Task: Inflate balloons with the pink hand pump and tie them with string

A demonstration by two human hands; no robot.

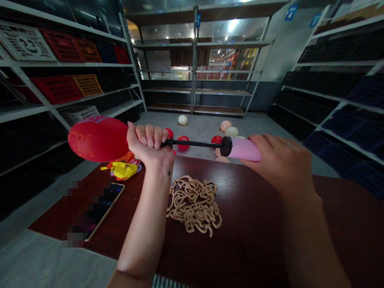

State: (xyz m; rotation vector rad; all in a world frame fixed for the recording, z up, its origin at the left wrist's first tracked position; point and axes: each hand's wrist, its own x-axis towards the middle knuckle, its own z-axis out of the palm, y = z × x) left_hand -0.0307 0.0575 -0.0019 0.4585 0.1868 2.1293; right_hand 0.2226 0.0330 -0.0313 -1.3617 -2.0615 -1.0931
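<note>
A balloon pump (244,149) with a pink barrel and a thin black rod is held level above the table. My right hand (280,164) is wrapped round the barrel's far right end. At the rod's other end my left hand (151,146) closes round the black end piece. A partly filled red balloon (97,139) sticks out to the left of that fist; its neck is hidden in the hand. Below lie a heap of long beige balloons (195,206), twisted together, and limp yellow and orange balloons (124,170) at the table's left.
A phone (105,208) lies on the dark red table (252,224), its left part pixelated. Beyond the table, several inflated balloons (183,120) rest on the floor. Shelves with crates (61,89) stand on both sides, and a metal rack (193,60) is at the back.
</note>
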